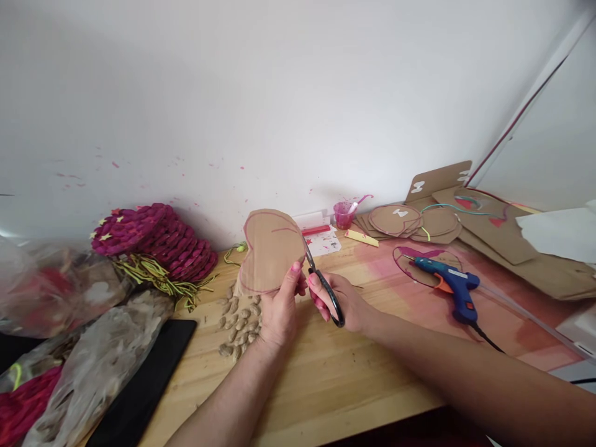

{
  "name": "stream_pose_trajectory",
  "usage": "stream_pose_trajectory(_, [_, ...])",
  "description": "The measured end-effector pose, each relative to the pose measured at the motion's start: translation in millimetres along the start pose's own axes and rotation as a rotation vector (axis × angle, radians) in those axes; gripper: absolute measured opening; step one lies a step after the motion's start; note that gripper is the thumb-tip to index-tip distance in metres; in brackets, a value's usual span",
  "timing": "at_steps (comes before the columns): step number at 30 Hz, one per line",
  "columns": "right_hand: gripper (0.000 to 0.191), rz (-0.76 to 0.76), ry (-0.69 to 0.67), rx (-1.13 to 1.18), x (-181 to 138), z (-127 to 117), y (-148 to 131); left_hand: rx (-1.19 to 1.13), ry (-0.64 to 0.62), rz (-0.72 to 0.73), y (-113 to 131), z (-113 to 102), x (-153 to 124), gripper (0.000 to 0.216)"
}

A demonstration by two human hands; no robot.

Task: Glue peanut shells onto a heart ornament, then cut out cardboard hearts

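My left hand [282,307] pinches the lower edge of a brown cardboard piece [272,251], holding it up above the table. The piece has a rounded, heart-like outline with a dark reddish line drawn along its border. In my right hand [342,298] is a pair of scissors [321,273] with black handles, its blades pointing up along the cardboard's right edge. Whether the blades are parted is hard to make out. Behind and below my left hand, several peanuts in their shells [239,326] lie scattered on the wooden table [298,391].
Left stand a stack of magenta braided pieces [158,239], plastic bags [107,354] and a black flat object [149,379]. Behind is a pink cup [344,214]. On the right lie a blue glue gun [451,279] with its cord, cut cardboard shapes [395,220] and larger cardboard [503,248].
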State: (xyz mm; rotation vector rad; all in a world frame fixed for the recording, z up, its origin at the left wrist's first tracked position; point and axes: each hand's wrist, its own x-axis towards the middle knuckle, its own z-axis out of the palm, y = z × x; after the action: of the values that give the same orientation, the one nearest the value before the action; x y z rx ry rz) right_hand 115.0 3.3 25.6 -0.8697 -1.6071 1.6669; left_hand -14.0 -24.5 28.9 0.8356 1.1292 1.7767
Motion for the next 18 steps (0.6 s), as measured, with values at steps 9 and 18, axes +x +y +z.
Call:
stream_pose_trajectory(9, [0.061,-0.012,0.066,0.022,13,-18,9,-0.142,0.211,0.097,21,-18,33,0.035])
stream_pose_trajectory(18, [0.064,0.005,0.064,0.140,19,-23,4,0.056,-0.021,0.016,16,-23,30,0.037])
